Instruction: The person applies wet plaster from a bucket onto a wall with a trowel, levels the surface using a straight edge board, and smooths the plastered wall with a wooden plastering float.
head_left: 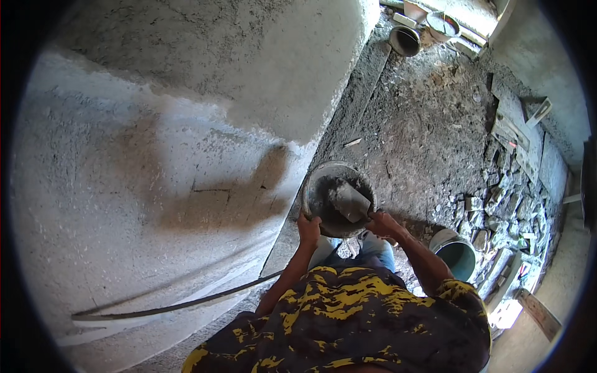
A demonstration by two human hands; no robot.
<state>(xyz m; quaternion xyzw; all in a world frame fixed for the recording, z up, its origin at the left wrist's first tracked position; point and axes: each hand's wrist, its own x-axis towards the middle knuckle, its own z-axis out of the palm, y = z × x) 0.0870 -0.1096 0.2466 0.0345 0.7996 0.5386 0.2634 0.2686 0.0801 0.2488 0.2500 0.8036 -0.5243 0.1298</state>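
The person's shirt (pixel 348 298), dark with yellow patches, is nearest, with pale blue jeans (pixel 376 248) beyond it. Just in front of the legs is a round bucket (pixel 336 165), seen from above. The hands are apart: the left hand (pixel 310 229) grips the bucket's near left rim, and the right hand (pixel 382 225) is closed around the handle of a trowel (pixel 352 204), at the rim's right side. The trowel's blade lies inside the bucket, against a heap of grey mix (pixel 337 188). A teal-lined pail (pixel 459 258) stands to the right, near broken stones (pixel 494 208). A rough pale wall (pixel 124 186) fills the left. Farther off, boards (pixel 519 140) lie along the right; at the far end, a dark pail (pixel 405 41) lies tipped beside a basin (pixel 443 26).
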